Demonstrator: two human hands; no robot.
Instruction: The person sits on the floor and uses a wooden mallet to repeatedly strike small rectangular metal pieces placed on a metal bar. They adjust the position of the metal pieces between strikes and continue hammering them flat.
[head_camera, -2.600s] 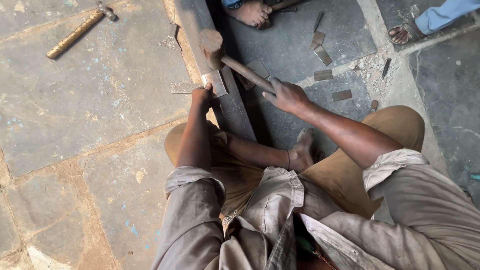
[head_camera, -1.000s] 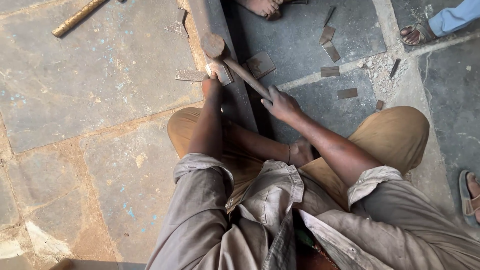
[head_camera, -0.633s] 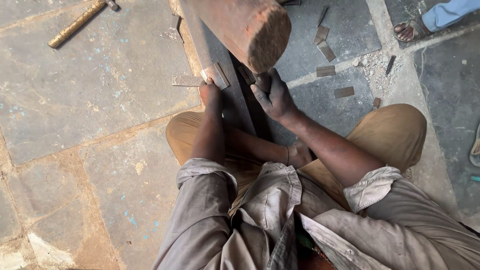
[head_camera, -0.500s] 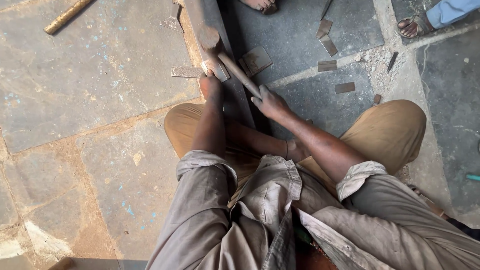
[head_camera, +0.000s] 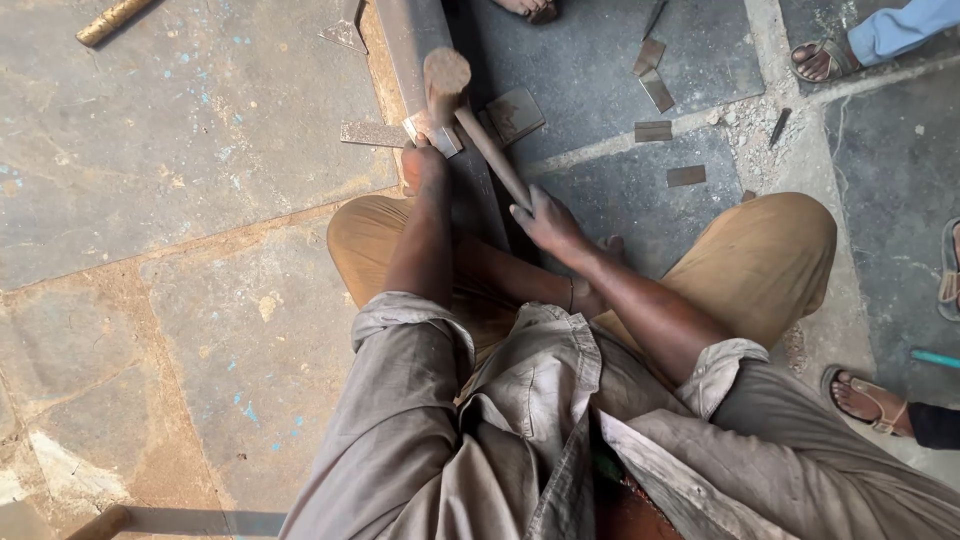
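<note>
Floor (head_camera: 180, 150): grey-brown stone slabs, blue paint flecks, rusty-orange seams. My trousers (head_camera: 770, 250): tan. My shirt (head_camera: 520, 420): pale grey-beige, rolled sleeves. Hammer (head_camera: 447, 75): brown wooden handle, rust-brown head. Metal bar (head_camera: 410, 30): dull grey. Scrap plates (head_camera: 685, 176): brown-grey.

Head cam, steep down, close-up

Both hands (head_camera: 425, 170) (head_camera: 545, 220) forward, apparently clenched
</note>
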